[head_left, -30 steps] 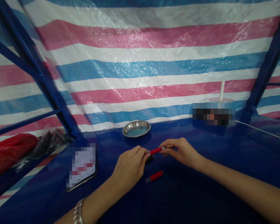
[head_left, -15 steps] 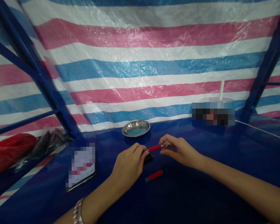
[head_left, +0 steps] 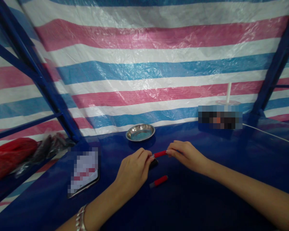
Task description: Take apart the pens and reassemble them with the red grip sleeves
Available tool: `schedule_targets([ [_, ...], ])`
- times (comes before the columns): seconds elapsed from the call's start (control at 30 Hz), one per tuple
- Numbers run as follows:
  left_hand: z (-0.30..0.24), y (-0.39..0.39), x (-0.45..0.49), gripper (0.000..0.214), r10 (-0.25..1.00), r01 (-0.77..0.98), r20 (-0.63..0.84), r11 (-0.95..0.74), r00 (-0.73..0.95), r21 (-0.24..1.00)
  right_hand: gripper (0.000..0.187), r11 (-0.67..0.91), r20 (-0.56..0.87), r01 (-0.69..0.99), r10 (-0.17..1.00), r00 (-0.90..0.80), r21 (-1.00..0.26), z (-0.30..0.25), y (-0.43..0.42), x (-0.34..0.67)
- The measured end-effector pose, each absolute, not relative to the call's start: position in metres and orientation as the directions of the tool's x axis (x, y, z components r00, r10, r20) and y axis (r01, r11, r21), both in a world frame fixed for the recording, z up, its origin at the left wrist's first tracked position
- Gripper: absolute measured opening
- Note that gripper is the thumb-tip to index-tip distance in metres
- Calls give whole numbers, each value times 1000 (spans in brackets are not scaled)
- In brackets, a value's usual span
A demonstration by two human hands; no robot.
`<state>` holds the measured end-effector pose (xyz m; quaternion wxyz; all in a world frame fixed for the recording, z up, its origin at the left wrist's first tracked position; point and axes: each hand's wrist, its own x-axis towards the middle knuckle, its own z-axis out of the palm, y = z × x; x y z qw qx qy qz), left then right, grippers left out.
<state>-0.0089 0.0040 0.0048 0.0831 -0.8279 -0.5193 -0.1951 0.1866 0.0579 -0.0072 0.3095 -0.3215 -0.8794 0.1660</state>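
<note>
A red pen (head_left: 160,154) sits mid-frame, pinched at its left end by the left hand (head_left: 135,165), at its right by the right hand (head_left: 186,154). Just below, a red tube (head_left: 160,181) lies on the table (head_left: 207,202); above, a dish (head_left: 140,133).

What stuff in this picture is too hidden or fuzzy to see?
Head view: both ends of the held red stick, covered by the left hand and right hand.
Head view: part of the black thing, behind the left hand.
Head view: the phone screen, blurred into squares.
</note>
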Motion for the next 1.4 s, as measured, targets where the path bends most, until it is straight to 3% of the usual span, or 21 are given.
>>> schedule_targets([
  [0.13,5,4,-9,21,824,890,416,-450,385,69,20,704,447,429,699,-558,-565,-7,58,187],
  [0.23,3,5,-10,20,820,891,427,-450,382,67,15,753,477,425,652,-590,-503,-9,59,187],
  [0.33,0,6,-11,19,807,883,437,-466,397,60,25,766,474,463,641,-603,-447,-10,61,188],
  [0.57,3,11,-16,17,829,911,433,-411,355,41,16,704,457,456,704,-543,-544,-8,59,186],
  [0.73,10,24,-30,19,930,981,312,-183,194,-62,14,690,477,612,717,-508,-386,-12,80,199],
  [1.03,7,27,-37,14,970,981,168,-156,173,-112,21,546,350,801,821,-452,-247,-28,111,219],
  [1.13,11,21,-30,17,956,972,190,-203,223,-117,19,547,327,811,820,-470,-208,-33,109,218],
  [1.23,17,10,-21,20,892,913,197,-396,408,-96,13,550,326,812,817,-475,-194,-37,108,217],
  [1.4,22,-9,-7,23,818,817,36,-569,574,-92,6,557,334,807,812,-479,-195,-37,105,215],
])
